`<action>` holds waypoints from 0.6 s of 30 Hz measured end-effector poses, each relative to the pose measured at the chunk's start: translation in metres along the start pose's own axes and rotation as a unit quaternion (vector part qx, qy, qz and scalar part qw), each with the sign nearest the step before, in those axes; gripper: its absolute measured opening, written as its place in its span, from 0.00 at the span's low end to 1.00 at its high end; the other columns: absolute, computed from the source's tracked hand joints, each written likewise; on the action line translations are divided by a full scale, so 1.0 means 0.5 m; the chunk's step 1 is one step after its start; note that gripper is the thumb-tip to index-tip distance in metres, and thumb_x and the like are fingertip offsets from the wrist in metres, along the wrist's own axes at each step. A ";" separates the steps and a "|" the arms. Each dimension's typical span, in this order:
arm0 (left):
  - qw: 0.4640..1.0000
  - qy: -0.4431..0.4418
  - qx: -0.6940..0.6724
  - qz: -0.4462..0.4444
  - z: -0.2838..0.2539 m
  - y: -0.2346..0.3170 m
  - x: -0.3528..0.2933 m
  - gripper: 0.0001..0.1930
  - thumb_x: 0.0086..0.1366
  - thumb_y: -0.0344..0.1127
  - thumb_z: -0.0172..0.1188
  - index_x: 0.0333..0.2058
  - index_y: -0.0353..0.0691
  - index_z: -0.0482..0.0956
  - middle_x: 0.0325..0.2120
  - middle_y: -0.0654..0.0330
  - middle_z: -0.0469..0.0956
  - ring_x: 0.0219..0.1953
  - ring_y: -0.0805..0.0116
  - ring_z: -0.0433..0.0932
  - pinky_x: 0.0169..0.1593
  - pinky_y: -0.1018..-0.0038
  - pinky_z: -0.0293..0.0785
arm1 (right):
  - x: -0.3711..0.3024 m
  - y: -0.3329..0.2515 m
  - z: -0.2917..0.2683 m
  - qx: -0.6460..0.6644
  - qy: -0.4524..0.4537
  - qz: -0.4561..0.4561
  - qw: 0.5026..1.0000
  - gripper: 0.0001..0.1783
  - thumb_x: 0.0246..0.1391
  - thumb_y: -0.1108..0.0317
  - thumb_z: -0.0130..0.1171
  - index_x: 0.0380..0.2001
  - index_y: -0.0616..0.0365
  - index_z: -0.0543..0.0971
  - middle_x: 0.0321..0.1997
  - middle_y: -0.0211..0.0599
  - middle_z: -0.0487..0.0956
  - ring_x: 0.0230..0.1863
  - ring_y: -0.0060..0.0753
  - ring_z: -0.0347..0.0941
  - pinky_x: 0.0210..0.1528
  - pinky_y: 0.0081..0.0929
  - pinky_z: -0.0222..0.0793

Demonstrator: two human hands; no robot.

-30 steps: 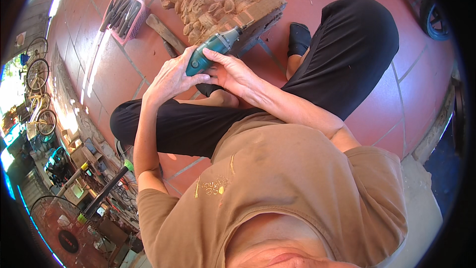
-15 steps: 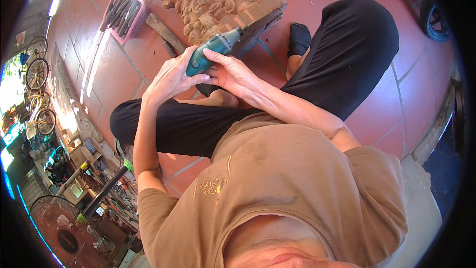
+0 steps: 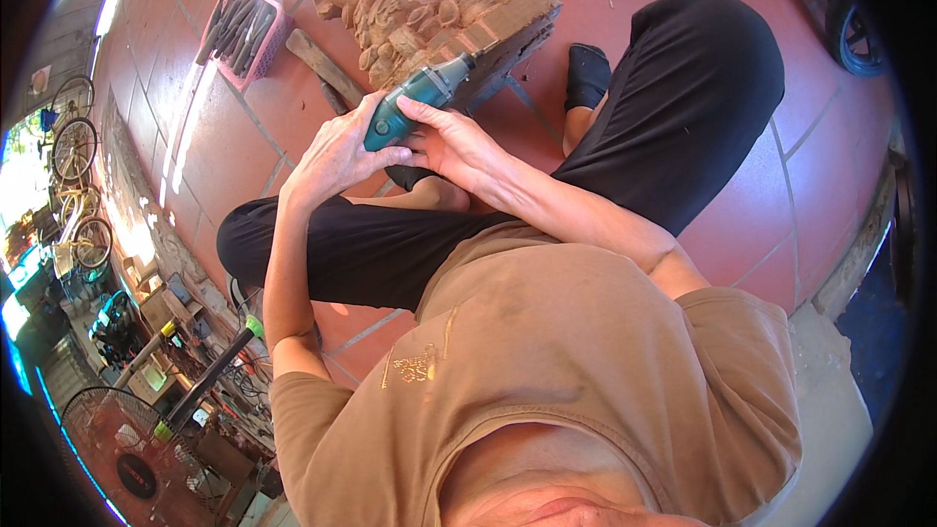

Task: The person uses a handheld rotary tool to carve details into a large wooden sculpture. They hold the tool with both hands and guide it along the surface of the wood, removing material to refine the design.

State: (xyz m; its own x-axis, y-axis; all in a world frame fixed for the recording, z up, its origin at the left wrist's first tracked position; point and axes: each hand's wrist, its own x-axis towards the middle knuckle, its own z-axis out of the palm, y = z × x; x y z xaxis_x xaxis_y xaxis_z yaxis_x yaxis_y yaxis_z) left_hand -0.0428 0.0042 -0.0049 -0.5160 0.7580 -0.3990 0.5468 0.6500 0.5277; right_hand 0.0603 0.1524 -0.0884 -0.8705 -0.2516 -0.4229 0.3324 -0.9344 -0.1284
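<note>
Both my hands are closed round a teal rotary tool [image 3: 415,109], held tilted with its grey nose toward the upper right. My left hand [image 3: 340,148] wraps the rear of its body from the left. My right hand [image 3: 454,141] holds it from the right, thumb on top of the casing; its other fingers are partly hidden under the tool. Just beyond the nose stands a carved wooden block [image 3: 420,5] with deep relief, on the tiled floor. The tool's tip is close to the block's near edge; I cannot tell whether they touch.
A pink basket [image 3: 265,57] of chisel-like tools stands at the far left, beside a wooden mallet [image 3: 317,60]. My crossed legs in black trousers [image 3: 698,107] frame the work. A standing fan [image 3: 137,459] and bicycles [image 3: 74,146] are at the left, a wheel [image 3: 857,34] at the far right.
The hands and the rotary tool keep almost the same place and grip. The whole picture has shifted very slightly.
</note>
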 end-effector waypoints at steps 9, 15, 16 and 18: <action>1.000 -0.004 0.005 -0.024 -0.003 0.004 0.001 0.38 0.58 0.45 0.73 0.62 0.41 0.65 0.41 0.40 0.82 0.46 0.38 0.81 0.47 0.55 0.76 | 0.002 0.000 0.000 -0.003 0.005 -0.005 1.000 0.18 0.63 0.57 0.65 0.50 0.57 0.78 0.48 0.37 0.83 0.49 0.33 0.80 0.51 0.39 0.78; 1.000 0.008 0.008 -0.025 0.000 0.004 0.000 0.38 0.58 0.45 0.73 0.63 0.41 0.65 0.42 0.40 0.82 0.46 0.38 0.81 0.47 0.56 0.76 | 0.012 0.000 -0.003 -0.016 -0.007 -0.012 1.000 0.20 0.61 0.55 0.67 0.49 0.54 0.78 0.48 0.37 0.82 0.49 0.33 0.80 0.50 0.39 0.78; 1.000 0.010 0.008 -0.024 0.000 0.005 0.000 0.38 0.58 0.45 0.73 0.63 0.41 0.65 0.42 0.40 0.82 0.46 0.38 0.81 0.47 0.56 0.76 | 0.012 0.000 -0.003 -0.016 -0.008 -0.013 1.000 0.20 0.61 0.55 0.67 0.49 0.54 0.78 0.48 0.37 0.82 0.49 0.33 0.80 0.49 0.39 0.78; 1.000 0.014 0.006 -0.021 0.001 0.005 -0.001 0.38 0.58 0.45 0.73 0.63 0.41 0.65 0.41 0.40 0.82 0.46 0.39 0.81 0.47 0.56 0.76 | 0.013 0.000 -0.004 -0.012 -0.009 -0.012 1.000 0.19 0.61 0.56 0.66 0.49 0.55 0.78 0.48 0.37 0.82 0.49 0.34 0.80 0.50 0.40 0.78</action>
State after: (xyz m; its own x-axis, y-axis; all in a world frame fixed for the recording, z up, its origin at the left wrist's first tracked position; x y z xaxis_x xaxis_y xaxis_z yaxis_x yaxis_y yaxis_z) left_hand -0.0408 0.0054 -0.0036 -0.5571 0.7281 -0.3993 0.5325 0.6822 0.5010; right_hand 0.0554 0.1511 -0.0928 -0.8847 -0.2338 -0.4033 0.3194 -0.9341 -0.1592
